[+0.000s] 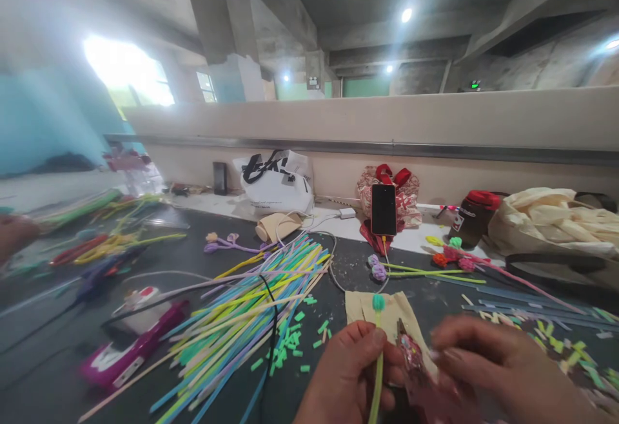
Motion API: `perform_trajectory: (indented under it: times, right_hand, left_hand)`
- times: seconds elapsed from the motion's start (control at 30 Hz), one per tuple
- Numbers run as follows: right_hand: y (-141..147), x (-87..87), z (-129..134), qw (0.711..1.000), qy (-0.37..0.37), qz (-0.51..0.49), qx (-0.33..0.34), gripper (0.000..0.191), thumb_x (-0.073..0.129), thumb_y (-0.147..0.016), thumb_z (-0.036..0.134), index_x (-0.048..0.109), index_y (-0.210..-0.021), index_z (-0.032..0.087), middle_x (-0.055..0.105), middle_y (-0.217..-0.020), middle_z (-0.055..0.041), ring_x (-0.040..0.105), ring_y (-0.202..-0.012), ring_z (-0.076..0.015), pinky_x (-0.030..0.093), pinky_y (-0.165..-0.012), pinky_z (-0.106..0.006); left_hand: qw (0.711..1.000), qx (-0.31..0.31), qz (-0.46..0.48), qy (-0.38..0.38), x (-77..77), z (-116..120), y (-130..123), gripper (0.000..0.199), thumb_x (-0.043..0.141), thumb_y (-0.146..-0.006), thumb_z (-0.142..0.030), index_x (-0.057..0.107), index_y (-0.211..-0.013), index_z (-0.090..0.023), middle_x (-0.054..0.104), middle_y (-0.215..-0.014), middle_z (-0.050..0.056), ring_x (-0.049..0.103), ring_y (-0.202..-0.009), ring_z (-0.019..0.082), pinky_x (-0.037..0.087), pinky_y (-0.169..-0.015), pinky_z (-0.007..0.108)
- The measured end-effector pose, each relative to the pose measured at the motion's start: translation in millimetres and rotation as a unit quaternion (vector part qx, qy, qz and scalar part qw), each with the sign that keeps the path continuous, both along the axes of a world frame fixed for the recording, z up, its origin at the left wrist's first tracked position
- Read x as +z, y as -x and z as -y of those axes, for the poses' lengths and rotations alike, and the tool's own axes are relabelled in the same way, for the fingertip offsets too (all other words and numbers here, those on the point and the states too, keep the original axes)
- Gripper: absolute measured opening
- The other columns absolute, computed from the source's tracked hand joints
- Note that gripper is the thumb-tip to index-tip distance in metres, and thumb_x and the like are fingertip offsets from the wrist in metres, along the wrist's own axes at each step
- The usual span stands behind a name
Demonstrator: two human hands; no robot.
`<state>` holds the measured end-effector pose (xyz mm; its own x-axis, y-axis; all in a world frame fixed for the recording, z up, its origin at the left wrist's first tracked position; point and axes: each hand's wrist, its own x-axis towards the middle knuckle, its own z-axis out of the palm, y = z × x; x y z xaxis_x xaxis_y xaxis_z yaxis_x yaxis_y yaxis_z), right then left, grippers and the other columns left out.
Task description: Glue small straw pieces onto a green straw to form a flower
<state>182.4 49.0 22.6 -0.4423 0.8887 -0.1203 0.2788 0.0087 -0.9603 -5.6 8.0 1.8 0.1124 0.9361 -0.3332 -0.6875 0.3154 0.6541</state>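
My left hand (355, 372) pinches a yellow-green fuzzy stem (378, 379) that stands upright, with a small teal-green bud (378, 302) at its top. Just right of it, pliers with a dark tip and reddish, glittery parts (411, 353) point upward; their lower end is blurred. My right hand (488, 359) is at the right of the pliers, smeared by motion, its fingertips near them; whether it holds anything is unclear. Behind both hands lies a beige cloth or paper piece (358, 305) on the dark table.
A pile of coloured stems (251, 321) covers the left-centre, with green snippets beside it. A magenta tool (130, 346) lies left. Behind stand a phone (383, 210), a white bag (278, 185) and a dark bottle (471, 221). Another person's hand (17, 234) shows at far left.
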Motion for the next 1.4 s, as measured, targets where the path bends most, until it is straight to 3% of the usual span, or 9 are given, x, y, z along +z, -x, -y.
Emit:
perform_trajectory:
  times: [0.17,0.27,0.53,0.63,0.77,0.9,1.13,1.33,1.4]
  right_hand:
    - [34.7,1.4,-14.6,0.984,0.083,-0.154,0.037,0.009,0.071,-0.069,0.025,0.064,-0.07,0.019,0.062,-0.059,0.0029,0.056,-0.047,-0.0106,0.042,-0.047,-0.021]
    - [42.6,-3.9,-10.7,0.977,0.12,-0.178,0.008,0.017,0.075,-0.064,0.025,0.063,-0.076,0.02,0.061,-0.06,0.0044,0.056,-0.049,-0.0105,0.043,-0.049,-0.022]
    - [50.0,-14.6,-1.9,0.984,0.052,-0.166,-0.033,0.015,0.07,-0.069,0.024,0.062,-0.082,0.023,0.058,-0.063,0.0043,0.055,-0.053,-0.0109,0.043,-0.049,-0.022]
    - [48.5,-13.4,-0.8,0.982,0.071,-0.174,-0.006,0.015,0.071,-0.068,0.023,0.063,-0.08,0.023,0.059,-0.064,0.0036,0.056,-0.057,-0.0115,0.043,-0.052,-0.022]
    - [50.5,-15.8,-1.5,0.946,0.167,-0.277,0.019,0.022,0.077,-0.061,0.022,0.063,-0.079,0.021,0.058,-0.063,0.0047,0.055,-0.055,-0.0099,0.042,-0.053,-0.022]
    - [56.2,-28.6,-4.1,0.904,0.237,-0.356,0.033,0.031,0.081,-0.057,0.022,0.062,-0.082,0.02,0.058,-0.063,0.0051,0.056,-0.051,-0.0089,0.041,-0.049,-0.021]
    - [55.9,-36.0,-8.9,0.873,0.29,-0.389,0.051,0.042,0.083,-0.056,0.015,0.062,-0.092,0.017,0.064,-0.064,0.004,0.06,-0.048,-0.0079,0.043,-0.044,-0.016]
    - [56.8,-26.4,-7.6,0.877,0.297,-0.377,0.037,0.039,0.082,-0.056,0.018,0.064,-0.091,0.017,0.064,-0.064,0.0035,0.061,-0.05,-0.0092,0.043,-0.045,-0.016]
    - [54.7,-21.4,-7.7,0.896,0.27,-0.352,0.021,0.035,0.081,-0.058,0.022,0.065,-0.089,0.018,0.062,-0.062,0.0036,0.06,-0.05,-0.0099,0.042,-0.045,-0.017]
  left_hand:
    - [0.999,0.024,0.026,-0.009,-0.5,1.1,2.0,0.021,0.072,-0.064,-0.021,0.052,-0.068,-0.014,0.066,-0.061,0.002,0.056,-0.045,0.007,0.042,-0.037,0.013]
    - [1.0,0.022,0.02,-0.007,-3.5,-1.1,1.5,0.028,0.076,-0.06,-0.026,0.052,-0.069,-0.015,0.065,-0.053,0.001,0.054,-0.04,0.007,0.043,-0.037,0.014]
    - [0.997,0.042,-0.071,-0.011,-7.5,-4.7,0.2,0.04,0.082,-0.046,-0.039,0.054,-0.062,-0.016,0.061,-0.044,-0.001,0.051,-0.036,0.007,0.043,-0.037,0.015]
    - [0.994,0.051,-0.092,-0.033,-7.8,-3.9,-1.0,0.04,0.082,-0.045,-0.04,0.054,-0.061,-0.016,0.057,-0.039,-0.003,0.047,-0.033,0.006,0.04,-0.035,0.014]
    - [0.993,0.055,-0.092,-0.051,-8.1,-2.3,-3.4,0.041,0.081,-0.045,-0.042,0.053,-0.06,-0.017,0.056,-0.039,-0.003,0.046,-0.031,0.005,0.037,-0.035,0.015]
    - [0.992,0.06,-0.09,-0.064,-9.0,-1.5,-5.1,0.039,0.08,-0.05,-0.042,0.053,-0.061,-0.017,0.06,-0.042,-0.001,0.047,-0.032,0.006,0.035,-0.035,0.015]
    - [0.995,0.051,-0.074,-0.051,-10.5,-0.4,-5.4,0.038,0.078,-0.053,-0.042,0.052,-0.066,-0.017,0.061,-0.042,0.0,0.053,-0.036,0.009,0.031,-0.037,0.014]
    - [0.997,0.044,-0.055,-0.035,-4.2,0.6,-4.2,0.036,0.079,-0.054,-0.038,0.052,-0.065,-0.017,0.06,-0.042,-0.001,0.051,-0.035,0.007,0.03,-0.037,0.014]
    - [0.998,0.042,-0.036,-0.028,-2.5,-0.3,-3.4,0.035,0.08,-0.053,-0.037,0.052,-0.063,-0.017,0.059,-0.042,-0.002,0.049,-0.034,0.007,0.031,-0.036,0.015]
